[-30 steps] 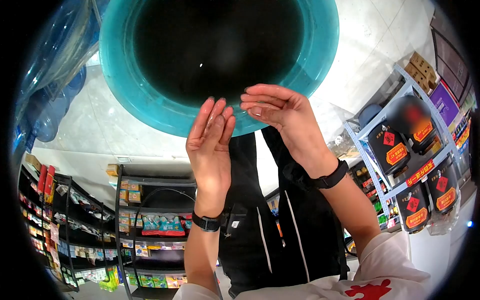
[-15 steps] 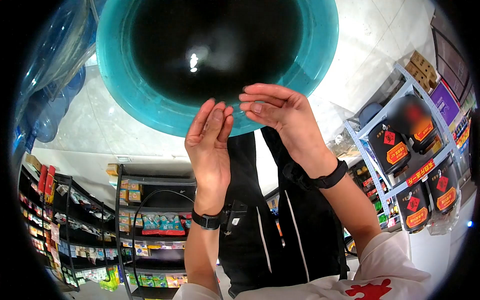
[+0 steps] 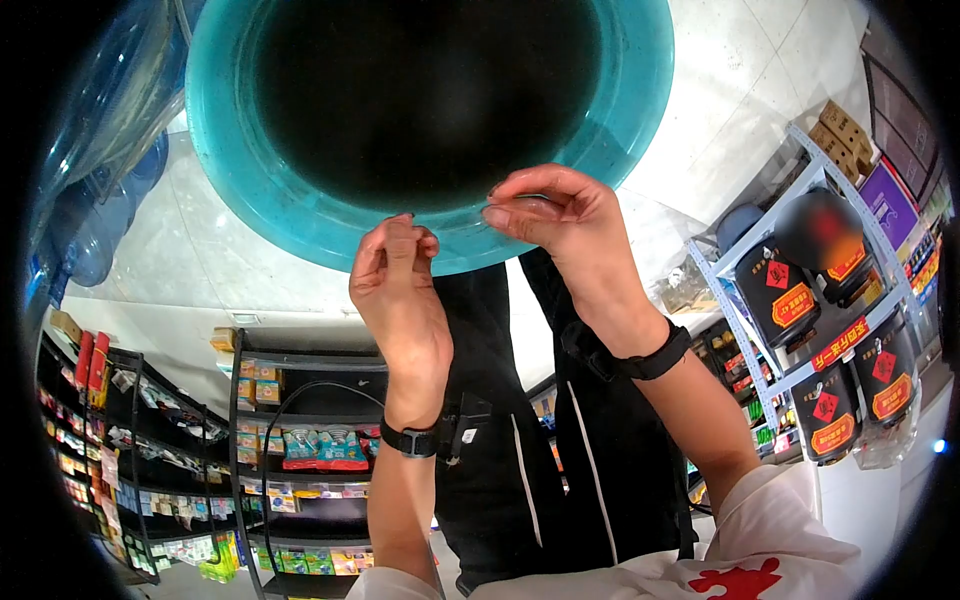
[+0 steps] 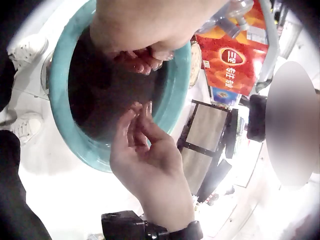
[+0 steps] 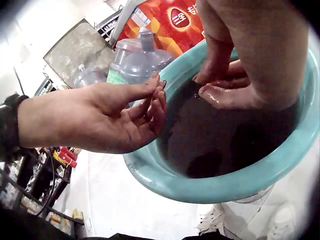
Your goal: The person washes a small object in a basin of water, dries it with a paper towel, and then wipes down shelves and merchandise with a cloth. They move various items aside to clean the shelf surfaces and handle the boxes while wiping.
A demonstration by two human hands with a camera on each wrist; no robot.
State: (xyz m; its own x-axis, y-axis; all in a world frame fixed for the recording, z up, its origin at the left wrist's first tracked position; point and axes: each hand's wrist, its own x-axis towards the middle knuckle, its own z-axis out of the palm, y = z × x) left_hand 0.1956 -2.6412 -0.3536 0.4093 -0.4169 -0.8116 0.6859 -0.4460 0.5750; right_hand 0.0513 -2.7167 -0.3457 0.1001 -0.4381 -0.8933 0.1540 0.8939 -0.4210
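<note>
White shirt (image 3: 800,530) w/ a red patch nearest, then black trousers (image 3: 500,390) w/ pale stripes, both on the near side of the basin (image 3: 225,130). Black band on each wrist, each w/ a small dark box.

L hand (image 3: 402,300), at the basin's near rim: closed up, fingers curled in, thumb laid against the fingertips, nothing seen in its grip. R hand (image 3: 580,235), also at the near rim, to the right of L: half open, fingers loosely bent, thumb a bit below them, nothing visible held. Hands well apart; fingers look wet.

Basin itself: big, round, blue-green, right in front of the person, w/ dark liquid (image 3: 430,100) inside. White shoes (image 4: 27,127) on the floor nr it.

Left of basin: big clear-blue water bottles (image 3: 95,230). Behind those bottles, a red-orange box (image 5: 172,25) w/ white lettering. Right of basin: metal rack (image 3: 735,300) w/ black packs (image 3: 775,300), red-and-orange labels; brown cartons (image 3: 845,135) past it. Below-left of basin in the head view: dark shelves (image 3: 310,405) w/ small packets, approx. several tiers.
</note>
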